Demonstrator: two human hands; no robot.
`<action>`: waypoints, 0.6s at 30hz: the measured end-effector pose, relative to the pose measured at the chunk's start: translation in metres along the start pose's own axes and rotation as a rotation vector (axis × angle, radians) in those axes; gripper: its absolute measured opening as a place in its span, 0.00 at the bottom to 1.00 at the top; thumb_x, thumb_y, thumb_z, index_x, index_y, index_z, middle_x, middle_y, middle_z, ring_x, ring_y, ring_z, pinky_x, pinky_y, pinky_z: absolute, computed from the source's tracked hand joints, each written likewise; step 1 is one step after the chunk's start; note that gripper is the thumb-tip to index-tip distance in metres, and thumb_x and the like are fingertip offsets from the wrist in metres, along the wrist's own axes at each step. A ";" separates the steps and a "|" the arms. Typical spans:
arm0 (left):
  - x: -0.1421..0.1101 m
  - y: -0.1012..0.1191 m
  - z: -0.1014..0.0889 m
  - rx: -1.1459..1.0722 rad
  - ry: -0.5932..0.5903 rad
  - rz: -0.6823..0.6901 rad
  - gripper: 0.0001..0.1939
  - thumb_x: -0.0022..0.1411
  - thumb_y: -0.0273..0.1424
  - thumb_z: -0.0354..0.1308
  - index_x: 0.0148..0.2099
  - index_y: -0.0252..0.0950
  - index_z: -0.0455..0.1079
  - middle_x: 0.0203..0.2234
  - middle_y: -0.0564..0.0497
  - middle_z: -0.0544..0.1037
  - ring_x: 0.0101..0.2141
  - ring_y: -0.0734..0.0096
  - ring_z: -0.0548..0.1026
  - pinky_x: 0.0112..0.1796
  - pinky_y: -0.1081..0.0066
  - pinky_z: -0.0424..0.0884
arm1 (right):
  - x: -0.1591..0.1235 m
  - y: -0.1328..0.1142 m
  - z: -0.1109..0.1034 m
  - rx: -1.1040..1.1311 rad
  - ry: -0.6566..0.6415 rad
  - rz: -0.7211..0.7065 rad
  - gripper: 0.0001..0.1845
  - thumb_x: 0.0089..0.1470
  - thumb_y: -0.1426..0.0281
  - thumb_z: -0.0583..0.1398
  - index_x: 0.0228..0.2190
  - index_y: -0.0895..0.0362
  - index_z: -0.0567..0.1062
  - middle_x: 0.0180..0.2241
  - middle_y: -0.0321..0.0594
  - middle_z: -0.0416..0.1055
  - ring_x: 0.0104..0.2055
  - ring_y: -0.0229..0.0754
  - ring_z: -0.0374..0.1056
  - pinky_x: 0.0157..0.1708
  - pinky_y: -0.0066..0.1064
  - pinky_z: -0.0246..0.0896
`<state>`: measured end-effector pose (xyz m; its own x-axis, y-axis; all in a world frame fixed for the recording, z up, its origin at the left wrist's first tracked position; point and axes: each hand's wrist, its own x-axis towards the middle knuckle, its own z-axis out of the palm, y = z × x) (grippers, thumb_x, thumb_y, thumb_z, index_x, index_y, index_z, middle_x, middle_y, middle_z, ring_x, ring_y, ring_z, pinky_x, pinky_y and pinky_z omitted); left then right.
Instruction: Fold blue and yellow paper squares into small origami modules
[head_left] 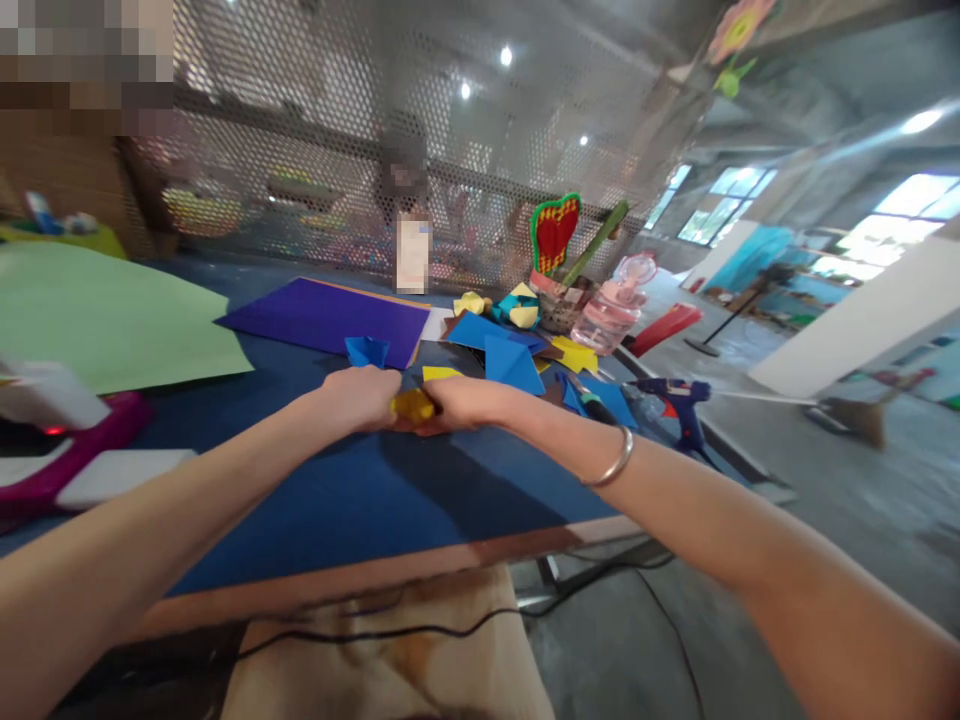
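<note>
Above the blue tabletop (315,510), my left hand (363,394) and my right hand (463,402) meet with fingers closed on a crumpled yellow piece of paper (414,406) between them. The fingertips are partly hidden. A folded blue piece of paper (367,350) lies just beyond my left hand. Behind my right hand a flat yellow scrap (441,373) shows, with blue paper pieces (513,364) beside it. My right wrist wears a silver bangle (618,458).
Purple sheet (330,318) and pale green sheet (97,315) lie at the back left. A white-and-magenta device (112,425) stands left. On the right are a glue gun (681,398), a pink clear bottle (613,310) and a heart decoration (555,235). A black cable (420,632) hangs below the table edge.
</note>
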<state>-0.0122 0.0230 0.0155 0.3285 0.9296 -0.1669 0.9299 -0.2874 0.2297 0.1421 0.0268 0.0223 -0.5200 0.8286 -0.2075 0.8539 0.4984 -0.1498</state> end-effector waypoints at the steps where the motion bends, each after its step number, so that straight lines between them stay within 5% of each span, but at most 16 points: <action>1: -0.001 -0.002 0.001 -0.044 0.011 0.040 0.18 0.45 0.34 0.62 0.41 0.37 0.72 0.37 0.40 0.79 0.39 0.46 0.76 0.36 0.62 0.68 | -0.003 0.001 0.000 0.006 -0.014 -0.022 0.15 0.42 0.62 0.69 0.30 0.59 0.76 0.27 0.37 0.73 0.28 0.39 0.67 0.26 0.24 0.56; 4: -0.001 -0.008 0.006 -0.197 0.042 0.185 0.19 0.42 0.30 0.62 0.41 0.41 0.71 0.38 0.50 0.79 0.40 0.57 0.75 0.38 0.69 0.66 | -0.010 0.005 0.004 0.127 0.026 -0.038 0.11 0.44 0.63 0.67 0.28 0.57 0.75 0.26 0.35 0.72 0.28 0.39 0.67 0.26 0.25 0.55; 7: 0.004 -0.013 0.012 -0.348 0.082 0.228 0.11 0.39 0.26 0.62 0.31 0.37 0.71 0.30 0.52 0.78 0.35 0.59 0.75 0.35 0.69 0.66 | -0.013 0.008 0.007 0.273 0.149 -0.039 0.09 0.42 0.67 0.67 0.24 0.58 0.73 0.25 0.35 0.72 0.29 0.41 0.68 0.28 0.26 0.56; 13: 0.008 -0.017 0.020 -0.802 0.250 0.162 0.13 0.52 0.37 0.56 0.38 0.34 0.66 0.22 0.53 0.76 0.25 0.68 0.76 0.26 0.71 0.69 | 0.001 0.016 0.006 0.496 0.348 -0.114 0.09 0.55 0.70 0.59 0.39 0.58 0.70 0.35 0.39 0.75 0.36 0.38 0.72 0.33 0.25 0.63; 18: 0.010 -0.014 0.024 -1.049 0.419 0.114 0.19 0.55 0.40 0.55 0.45 0.34 0.65 0.23 0.54 0.74 0.19 0.74 0.72 0.19 0.76 0.65 | 0.016 0.023 0.020 1.203 0.398 -0.258 0.19 0.49 0.59 0.63 0.39 0.58 0.72 0.32 0.39 0.76 0.33 0.39 0.72 0.33 0.29 0.65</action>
<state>-0.0184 0.0306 -0.0127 0.1379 0.9710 0.1951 0.2353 -0.2235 0.9459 0.1528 0.0459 -0.0033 -0.4465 0.8655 0.2270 0.0671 0.2854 -0.9560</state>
